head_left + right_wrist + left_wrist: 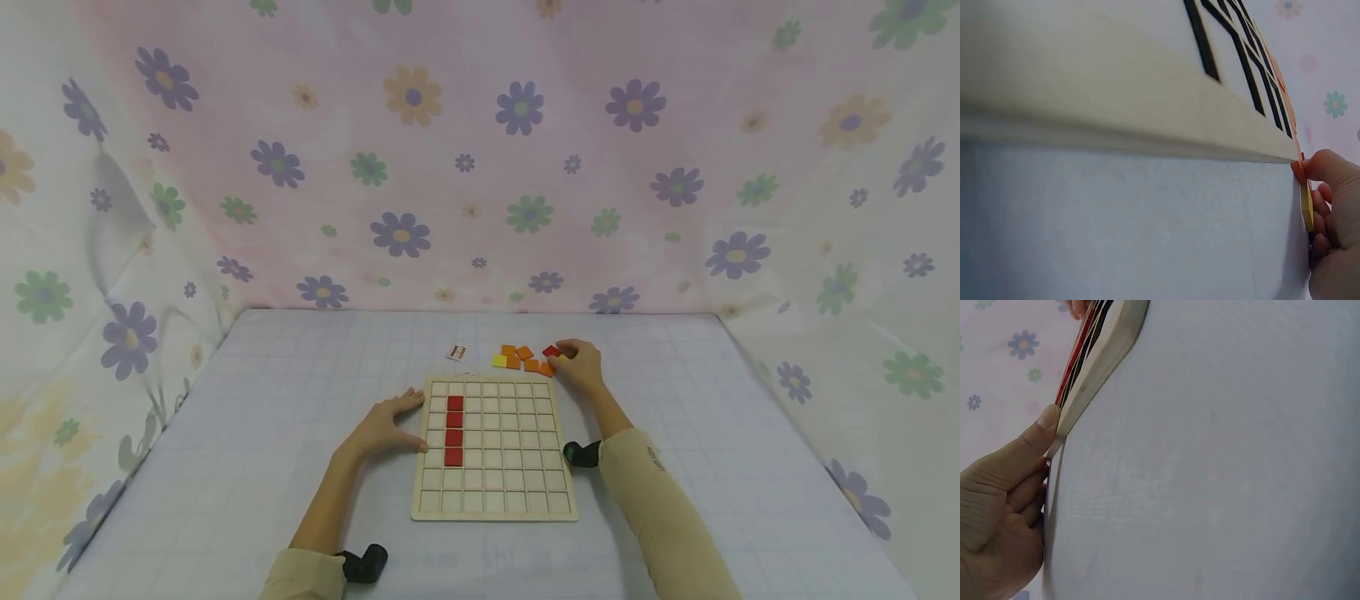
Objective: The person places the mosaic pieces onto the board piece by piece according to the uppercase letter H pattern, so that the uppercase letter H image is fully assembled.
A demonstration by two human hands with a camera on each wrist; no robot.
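Observation:
A wooden grid board lies on the table, with several red square tiles in a column near its left side. My left hand rests against the board's left edge, thumb and fingers spread apart. In the left wrist view, its thumb touches the board's edge. Beyond the board's far right corner, my right hand reaches among loose tiles, thumb and index finger at a red tile. A yellow tile shows beside its curled fingers in the right wrist view. Whether they pinch a tile is unclear.
Several orange tiles and another yellow tile lie behind the board. A small printed card is left of them. Flowered cloth hangs behind and at both sides of the white table covering.

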